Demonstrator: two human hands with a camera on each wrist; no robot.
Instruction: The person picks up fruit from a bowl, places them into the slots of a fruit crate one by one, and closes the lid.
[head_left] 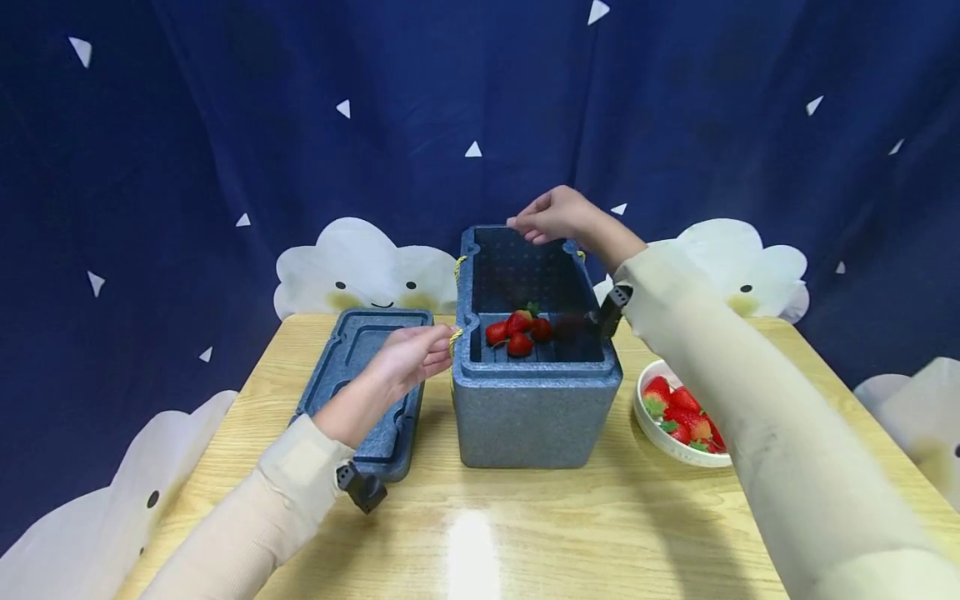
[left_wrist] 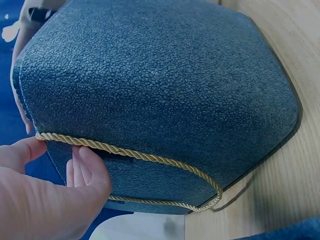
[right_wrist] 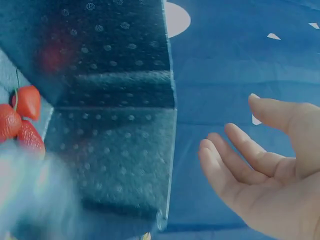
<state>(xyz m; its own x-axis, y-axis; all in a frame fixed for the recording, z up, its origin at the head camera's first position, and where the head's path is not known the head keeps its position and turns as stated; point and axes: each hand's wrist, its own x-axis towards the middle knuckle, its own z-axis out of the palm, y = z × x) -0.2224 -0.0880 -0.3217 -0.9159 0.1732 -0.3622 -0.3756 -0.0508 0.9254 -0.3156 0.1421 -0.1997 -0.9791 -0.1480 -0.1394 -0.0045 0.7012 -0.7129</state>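
A blue foam box (head_left: pixel 536 417) stands uncovered on the table, with several red strawberries (head_left: pixel 519 344) grouped on its floor toward the near end. My left hand (head_left: pixel 416 354) is at the box's left side, where thumb and fingertips hold a twisted gold rope handle (left_wrist: pixel 165 159) close to the rim. The rope loops down along the side wall in the left wrist view. Over the far end of the box, my right hand (head_left: pixel 551 215) is raised. Seen in the right wrist view, its fingers (right_wrist: pixel 220 170) are relaxed and apart from the thumb, holding nothing.
On the table (head_left: pixel 420 533), the box's blue lid (head_left: pixel 397 442) lies left of the box, partly behind my left forearm. A white bowl (head_left: pixel 663 442) of strawberries is to the right, partly covered by my right sleeve. A dark blue curtain (head_left: pixel 420 75) hangs behind.
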